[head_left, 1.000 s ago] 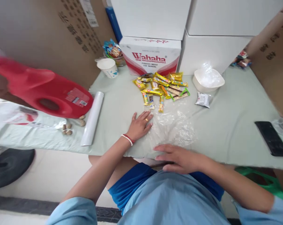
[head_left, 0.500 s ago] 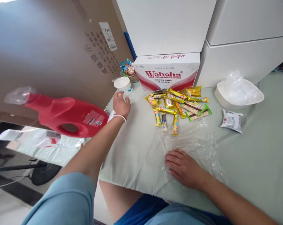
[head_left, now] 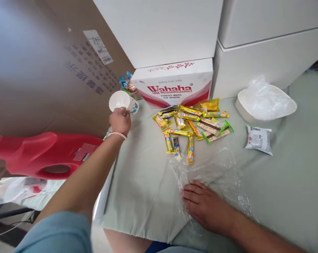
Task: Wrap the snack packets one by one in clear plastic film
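My left hand [head_left: 120,120] pinches the near rim of a white paper cup [head_left: 134,106] with a blue-green print. The cup tips toward me, its mouth facing up and left. My right hand [head_left: 201,202] lies flat, fingers stretched out, on a clear plastic bag [head_left: 222,175] spread over the table. Beyond the bag is a loose pile of yellow-wrapped snack bars [head_left: 178,132], with green-ended wafer bars [head_left: 214,130] at its right side.
A Wahaha water carton [head_left: 174,88] stands behind the snacks. At right are a cream bowl [head_left: 244,109] holding crumpled plastic and a small silver packet [head_left: 259,140]. A red jug [head_left: 51,154] is at left. Wrapped snacks [head_left: 127,82] sit behind the cup.
My left hand has closed on the cup's rim and the cup has tipped toward me. My right hand stays on the plastic bag. The view has shifted.
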A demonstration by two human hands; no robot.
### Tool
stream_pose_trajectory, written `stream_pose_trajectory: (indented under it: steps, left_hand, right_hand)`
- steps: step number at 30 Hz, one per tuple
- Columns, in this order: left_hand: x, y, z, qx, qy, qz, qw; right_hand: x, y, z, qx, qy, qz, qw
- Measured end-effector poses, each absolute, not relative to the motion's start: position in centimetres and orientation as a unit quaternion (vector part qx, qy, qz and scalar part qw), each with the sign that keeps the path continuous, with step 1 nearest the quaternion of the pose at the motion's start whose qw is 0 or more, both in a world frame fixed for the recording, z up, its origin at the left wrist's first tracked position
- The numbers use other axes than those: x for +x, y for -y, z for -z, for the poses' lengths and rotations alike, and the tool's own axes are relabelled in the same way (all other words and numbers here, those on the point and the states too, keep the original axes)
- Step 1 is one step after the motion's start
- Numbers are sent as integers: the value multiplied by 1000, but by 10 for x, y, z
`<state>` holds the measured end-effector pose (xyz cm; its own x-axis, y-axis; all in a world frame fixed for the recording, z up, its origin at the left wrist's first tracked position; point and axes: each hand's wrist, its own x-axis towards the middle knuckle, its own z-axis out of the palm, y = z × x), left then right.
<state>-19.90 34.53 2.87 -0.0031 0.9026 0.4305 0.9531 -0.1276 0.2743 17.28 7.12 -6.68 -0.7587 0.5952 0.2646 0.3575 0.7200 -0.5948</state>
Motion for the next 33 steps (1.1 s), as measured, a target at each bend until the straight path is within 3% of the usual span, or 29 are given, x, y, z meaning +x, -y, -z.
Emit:
stream_pose_trajectory:
  steps: [4,7,12,15,19,22,24,28,30,33]
  left_hand:
    - [-126,-241,-75,-695,667,264,49]
    - [-57,-154,-93,-762,575,291,-62]
    - [12,-91,-44,-829,469,226,-203]
    - [20,-95,-11,-838,487,144,-201]
    - [19,-96,-6,-864,469,55,-175]
    - [19,-89,-10,-882,436,32,-173]
    - [18,-85,-6,-888,421,49,-179]
    - [11,-79,15,-882,422,146,-150]
    - [5,-76,26,-871,424,207,-135]
    - [-1,-73,36,-859,431,242,-130]
  right_hand:
    - [171,-74,63,-251,914,-246,202]
    - [170,-76,63,-248,925,-222,183]
    - [164,-70,61,-276,928,-189,165]
    - [160,-55,48,-294,924,-201,141]
    - [170,-30,3,-240,943,-200,117]
    - [192,-36,-43,-222,937,-209,167]
    - [206,-59,-65,-323,908,-192,186]
    - [212,-121,-74,-512,842,-171,0]
    - [202,-144,-68,-513,834,-179,-94]
    - [181,-160,-57,-496,834,-186,-154]
